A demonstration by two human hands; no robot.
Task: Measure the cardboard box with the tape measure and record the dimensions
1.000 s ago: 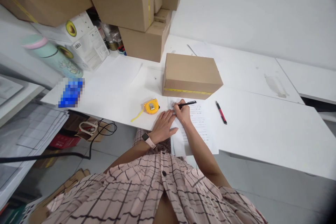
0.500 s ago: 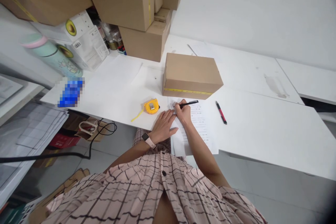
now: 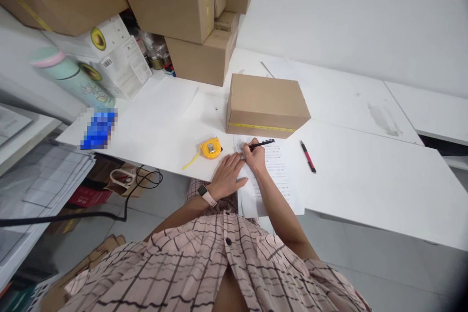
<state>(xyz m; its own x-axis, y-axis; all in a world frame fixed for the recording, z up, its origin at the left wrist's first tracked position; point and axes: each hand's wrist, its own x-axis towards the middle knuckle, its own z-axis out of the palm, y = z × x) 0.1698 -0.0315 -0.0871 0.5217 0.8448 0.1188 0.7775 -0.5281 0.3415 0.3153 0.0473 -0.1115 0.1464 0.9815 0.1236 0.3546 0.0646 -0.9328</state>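
My right hand (image 3: 255, 157) is closed around a black pen (image 3: 263, 144), its tip hidden by my fingers over the upper left of a printed sheet (image 3: 280, 180). Flat on the sheet's left edge lies my left hand (image 3: 228, 174), fingers stretched out and close to the right hand. A yellow tape measure (image 3: 211, 148), with a short end of tape pulled out, sits just beyond my left hand. Right behind the sheet stands a closed cardboard box (image 3: 268, 105) with a yellow measuring strip along its front. To the right of the sheet rests a red and black pen (image 3: 308, 157).
Stacked cardboard boxes (image 3: 199, 58) rise at the back left. Nearby are white avocado-print boxes (image 3: 124, 66), a mint-green bottle (image 3: 78, 80) and a blurred blue item (image 3: 98, 129). A black cable (image 3: 126, 202) runs beside the white table (image 3: 373, 180) at left.
The black pen in my right hand has shifted very slightly, its rear end a little to the left. My left hand and the other things stay where they were.
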